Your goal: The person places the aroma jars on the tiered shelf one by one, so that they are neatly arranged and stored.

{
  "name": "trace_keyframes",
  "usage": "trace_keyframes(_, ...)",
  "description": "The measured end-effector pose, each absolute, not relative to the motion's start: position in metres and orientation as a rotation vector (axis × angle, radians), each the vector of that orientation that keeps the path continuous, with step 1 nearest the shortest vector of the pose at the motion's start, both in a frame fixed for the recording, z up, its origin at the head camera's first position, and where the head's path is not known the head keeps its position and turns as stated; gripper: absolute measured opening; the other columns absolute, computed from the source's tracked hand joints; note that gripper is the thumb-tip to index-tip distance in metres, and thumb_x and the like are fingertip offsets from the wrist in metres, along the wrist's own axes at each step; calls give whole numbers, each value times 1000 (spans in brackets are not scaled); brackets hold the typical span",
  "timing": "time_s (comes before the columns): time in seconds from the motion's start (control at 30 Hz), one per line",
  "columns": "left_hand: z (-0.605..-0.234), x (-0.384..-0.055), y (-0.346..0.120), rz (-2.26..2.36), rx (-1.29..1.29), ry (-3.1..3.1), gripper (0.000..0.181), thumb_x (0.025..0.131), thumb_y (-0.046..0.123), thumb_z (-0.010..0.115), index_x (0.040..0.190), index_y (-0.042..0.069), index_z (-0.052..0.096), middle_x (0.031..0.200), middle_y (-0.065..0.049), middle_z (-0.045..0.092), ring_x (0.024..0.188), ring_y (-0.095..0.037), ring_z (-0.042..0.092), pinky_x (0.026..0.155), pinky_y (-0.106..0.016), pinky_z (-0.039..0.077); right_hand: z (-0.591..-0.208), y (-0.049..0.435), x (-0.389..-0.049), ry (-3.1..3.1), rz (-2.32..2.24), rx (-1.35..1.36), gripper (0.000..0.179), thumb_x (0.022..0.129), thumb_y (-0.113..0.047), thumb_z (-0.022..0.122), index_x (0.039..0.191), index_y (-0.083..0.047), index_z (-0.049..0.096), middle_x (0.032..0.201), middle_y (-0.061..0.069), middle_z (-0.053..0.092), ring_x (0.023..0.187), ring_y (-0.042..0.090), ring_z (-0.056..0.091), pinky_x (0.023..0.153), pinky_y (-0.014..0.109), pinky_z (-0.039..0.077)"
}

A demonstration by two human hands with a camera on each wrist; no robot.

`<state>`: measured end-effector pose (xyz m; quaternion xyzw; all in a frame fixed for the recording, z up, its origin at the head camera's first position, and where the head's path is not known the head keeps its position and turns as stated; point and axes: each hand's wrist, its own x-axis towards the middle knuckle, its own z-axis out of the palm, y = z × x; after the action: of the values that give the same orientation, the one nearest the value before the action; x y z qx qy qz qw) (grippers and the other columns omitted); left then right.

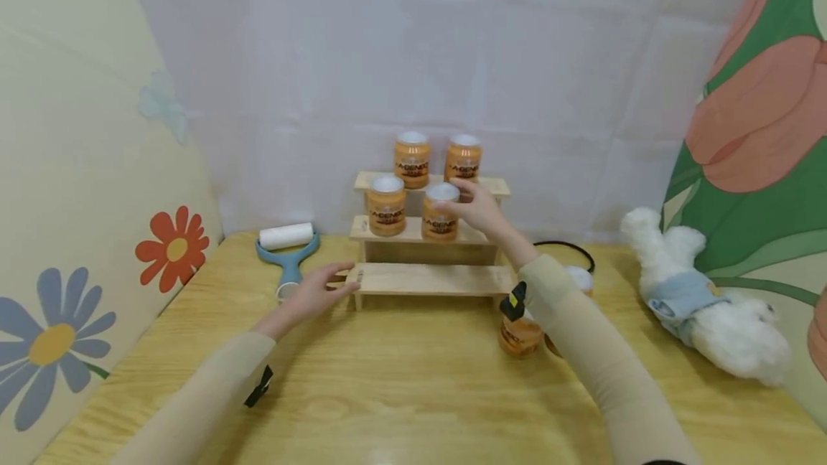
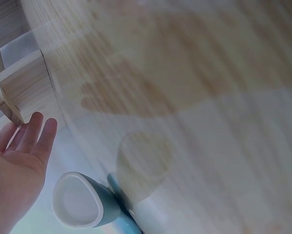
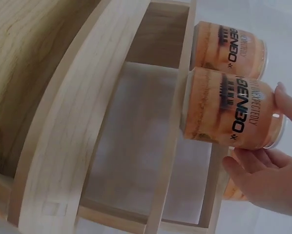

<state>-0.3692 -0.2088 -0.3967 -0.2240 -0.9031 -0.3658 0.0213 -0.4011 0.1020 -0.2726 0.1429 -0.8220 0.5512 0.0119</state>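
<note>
A three-tier wooden rack (image 1: 433,280) stands on the table near the back. My right hand (image 1: 479,208) pinches the upper part of an orange can (image 1: 440,215) on the right of the middle tier; in the right wrist view the thumb and fingers lie around that can (image 3: 231,109). Left of it stands a second can (image 1: 386,208). Two more, a left can (image 1: 412,161) and a right can (image 1: 464,158), are on the top tier. The relaxed, extended fingers of my left hand (image 1: 316,295) touch the left end of the lowest tier, also seen beside the rack's end (image 2: 26,85).
A blue-handled lint roller (image 1: 287,237) lies left of the rack. Under my right forearm, another orange can (image 1: 519,338) and a partly hidden white-topped can (image 1: 580,278) are on the table. A black loop (image 1: 584,253) lies behind them. A white plush toy (image 1: 726,336) lies far right.
</note>
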Motion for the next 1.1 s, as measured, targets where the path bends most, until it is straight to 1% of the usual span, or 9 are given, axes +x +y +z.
trace_keyframes(0.1, -395, -370, -210, -1117, -694, -2799, 59, 95, 31, 57, 140, -3, 40, 140, -25, 43, 118, -43, 52, 92, -49, 50, -272, 102, -403, -2562, 1698, 448, 72, 86, -27, 69, 145, -7, 34, 141, 14, 43, 131, 29, 43, 103, 42, 44)
trace_keyframes(0.37, -398, -368, -211, -1106, -699, -2795, 60, 94, 31, 57, 139, -5, 41, 140, -26, 43, 117, -43, 53, 92, -49, 50, -276, 95, -406, -2523, 1688, 453, 68, 86, -24, 70, 143, -5, 37, 139, 16, 45, 129, 30, 45, 101, 40, 46)
trace_keyframes(0.6, -401, -368, -210, -1115, -697, -2790, 60, 94, 33, 57, 139, -4, 41, 140, -26, 44, 117, -43, 52, 92, -49, 50, -279, 92, -409, -2525, 1649, 381, 71, 84, -31, 71, 144, -11, 38, 141, 12, 45, 129, 27, 45, 100, 41, 46)
trace_keyframes(0.73, -401, -368, -207, -1125, -713, -2793, 61, 94, 34, 56, 139, -4, 40, 140, -26, 43, 118, -43, 52, 92, -49, 50, -280, 93, -411, -2535, 1611, 354, 73, 83, -34, 72, 144, -12, 38, 141, 11, 46, 129, 26, 45, 101, 40, 45)
trace_keyframes(0.9, -400, -368, -207, -1145, -697, -2813, 61, 95, 33, 56, 140, -3, 39, 140, -26, 42, 119, -43, 51, 92, -49, 50, -280, 94, -410, -2551, 1573, 372, 74, 84, -34, 70, 146, -12, 35, 144, 11, 42, 131, 27, 43, 104, 39, 43)
trace_keyframes(1.1, -398, -371, -210, -1137, -671, -2832, 62, 94, 36, 56, 141, -1, 39, 141, -25, 42, 119, -43, 51, 92, -49, 50, -279, 93, -409, -2602, 1360, 444, 76, 88, -37, 65, 148, -7, 28, 149, 14, 35, 132, 28, 43, 106, 37, 41)
